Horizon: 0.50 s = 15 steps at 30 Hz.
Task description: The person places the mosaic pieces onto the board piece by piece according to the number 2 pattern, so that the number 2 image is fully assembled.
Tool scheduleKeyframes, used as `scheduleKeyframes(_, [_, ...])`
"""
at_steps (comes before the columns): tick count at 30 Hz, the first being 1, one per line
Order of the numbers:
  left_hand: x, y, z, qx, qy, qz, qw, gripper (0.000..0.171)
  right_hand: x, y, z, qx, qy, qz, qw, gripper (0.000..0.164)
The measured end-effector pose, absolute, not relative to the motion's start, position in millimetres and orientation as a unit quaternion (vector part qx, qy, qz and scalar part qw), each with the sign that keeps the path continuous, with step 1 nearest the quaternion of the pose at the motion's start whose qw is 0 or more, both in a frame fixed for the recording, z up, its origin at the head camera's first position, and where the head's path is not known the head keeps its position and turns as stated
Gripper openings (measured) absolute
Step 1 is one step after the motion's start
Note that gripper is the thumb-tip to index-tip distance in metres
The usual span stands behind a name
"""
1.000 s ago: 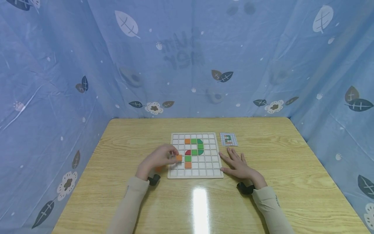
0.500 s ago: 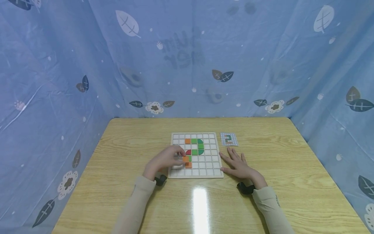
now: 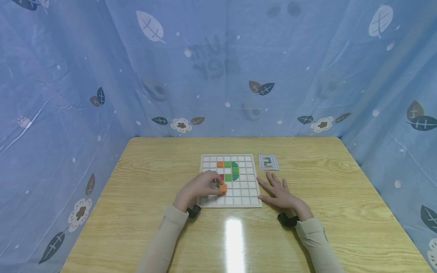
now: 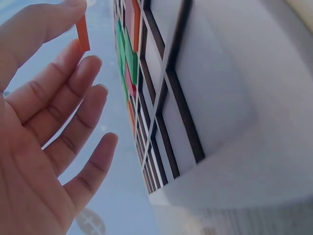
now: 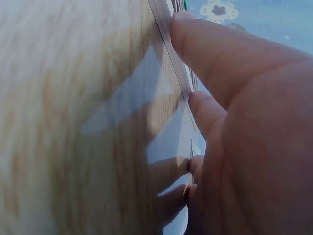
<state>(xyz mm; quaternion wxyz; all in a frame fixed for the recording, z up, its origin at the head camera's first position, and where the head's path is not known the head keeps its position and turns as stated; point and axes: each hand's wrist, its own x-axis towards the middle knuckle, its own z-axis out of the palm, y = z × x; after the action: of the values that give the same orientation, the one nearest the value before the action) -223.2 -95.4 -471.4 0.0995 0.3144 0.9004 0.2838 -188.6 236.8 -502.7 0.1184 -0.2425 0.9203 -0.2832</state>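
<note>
Between thumb and index finger my left hand (image 3: 202, 185) pinches an orange square tile (image 4: 83, 33), seen edge-on in the left wrist view and held above the board. The white grid board (image 3: 242, 201) lies on the table with orange, green and red tiles set in its cells; a green rounded tile (image 3: 235, 176) is among them. The left hand partly hides the lower tiles. My right hand (image 3: 280, 194) lies with fingers spread, thumb and index finger touching the board's right edge.
A small printed card (image 3: 268, 162) with a coloured grid pattern lies right of the board's upper corner. The wooden table (image 3: 157, 155) is bordered by blue patterned curtains (image 3: 211, 102) at the back and sides.
My left hand has moved to the right over the board with the orange tile, from its left columns to above the lower coloured tiles. The right hand has stayed in place.
</note>
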Motion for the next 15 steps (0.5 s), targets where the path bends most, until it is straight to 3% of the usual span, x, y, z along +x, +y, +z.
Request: scheduleKeyframes(15, [-221, -84, -473, 0.343, 0.902, 0.249, 0.083, 0.019, -188, 237, -503, -0.248, 0.916, -0.296, 0.105, 0.067])
